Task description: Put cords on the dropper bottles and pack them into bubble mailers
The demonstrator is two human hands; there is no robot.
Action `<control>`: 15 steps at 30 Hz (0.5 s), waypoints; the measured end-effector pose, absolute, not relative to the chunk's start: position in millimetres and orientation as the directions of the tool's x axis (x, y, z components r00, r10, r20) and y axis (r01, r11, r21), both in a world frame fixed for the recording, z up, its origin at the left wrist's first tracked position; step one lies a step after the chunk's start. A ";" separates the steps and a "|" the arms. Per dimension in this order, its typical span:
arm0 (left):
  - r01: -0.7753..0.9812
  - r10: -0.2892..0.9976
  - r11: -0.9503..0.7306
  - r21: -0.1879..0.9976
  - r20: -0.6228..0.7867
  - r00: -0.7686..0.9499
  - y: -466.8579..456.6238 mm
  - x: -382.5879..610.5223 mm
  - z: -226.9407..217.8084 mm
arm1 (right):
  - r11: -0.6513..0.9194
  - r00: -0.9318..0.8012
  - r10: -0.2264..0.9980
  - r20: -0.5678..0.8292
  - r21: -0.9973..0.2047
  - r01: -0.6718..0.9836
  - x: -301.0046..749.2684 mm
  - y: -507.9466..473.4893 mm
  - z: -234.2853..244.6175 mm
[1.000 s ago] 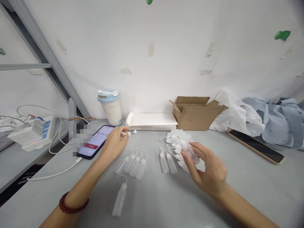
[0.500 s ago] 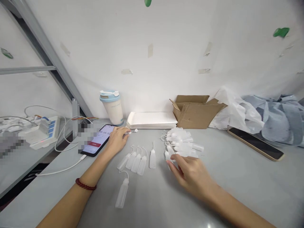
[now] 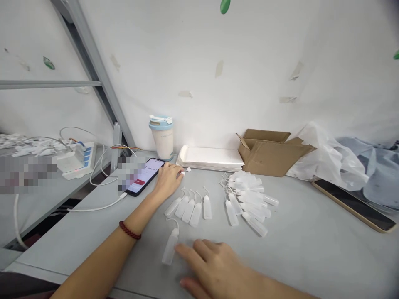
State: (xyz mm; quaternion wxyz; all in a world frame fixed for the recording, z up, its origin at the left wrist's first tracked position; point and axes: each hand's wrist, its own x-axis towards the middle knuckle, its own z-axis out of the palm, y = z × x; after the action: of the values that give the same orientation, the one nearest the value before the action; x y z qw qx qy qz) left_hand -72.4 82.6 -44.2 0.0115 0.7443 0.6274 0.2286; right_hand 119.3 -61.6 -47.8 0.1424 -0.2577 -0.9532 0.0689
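My left hand [image 3: 170, 179] rests on the grey table beside a lit phone [image 3: 144, 176], its fingers curled over a small white piece [image 3: 182, 172]. Another white bit [image 3: 188, 169] lies just past the fingertips. Low in front, my right hand [image 3: 215, 265] is open, thumb and index finger apart, empty. Its index fingertip is at the side of a translucent squeeze bottle [image 3: 170, 248] with a thin curved strand at its top; whether they touch I cannot tell. Several similar bottles [image 3: 188, 209] lie in a row behind it. A bottle pile [image 3: 249, 197] lies to the right.
At the back stand a lidded cup [image 3: 163, 139], a white stack [image 3: 212, 158] and an open cardboard box [image 3: 271, 155]. Further right are a plastic bag [image 3: 330, 155] and a dark phone [image 3: 352, 203]. A power strip [image 3: 84, 160] and cables lie left.
My right hand has moved from the bottle pile left and nearer, to the single front bottle. My left hand stays by the phone. The view has shifted.
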 end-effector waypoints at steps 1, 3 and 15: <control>0.929 0.939 -0.210 0.304 0.328 0.105 82.1 -71.3 -43.8 | 0.853 -0.822 0.520 0.232 -0.197 0.484 111.1 -61.3 -50.1; 0.931 0.939 -0.201 0.303 0.331 0.095 81.5 -69.5 -43.4 | 0.844 -0.816 0.535 0.218 -0.181 0.505 95.6 -60.2 -53.2; 0.901 0.940 -0.191 0.388 0.335 0.055 79.6 -66.5 -43.7 | 0.888 -0.875 0.458 0.157 -0.116 0.444 96.7 -61.6 -38.0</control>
State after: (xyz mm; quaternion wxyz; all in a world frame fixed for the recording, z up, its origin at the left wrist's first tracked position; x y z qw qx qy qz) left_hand -66.5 79.6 -43.7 0.0370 0.7254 0.6348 0.2635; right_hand 96.7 -61.6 -38.0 0.0904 -0.2332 -0.9674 0.0383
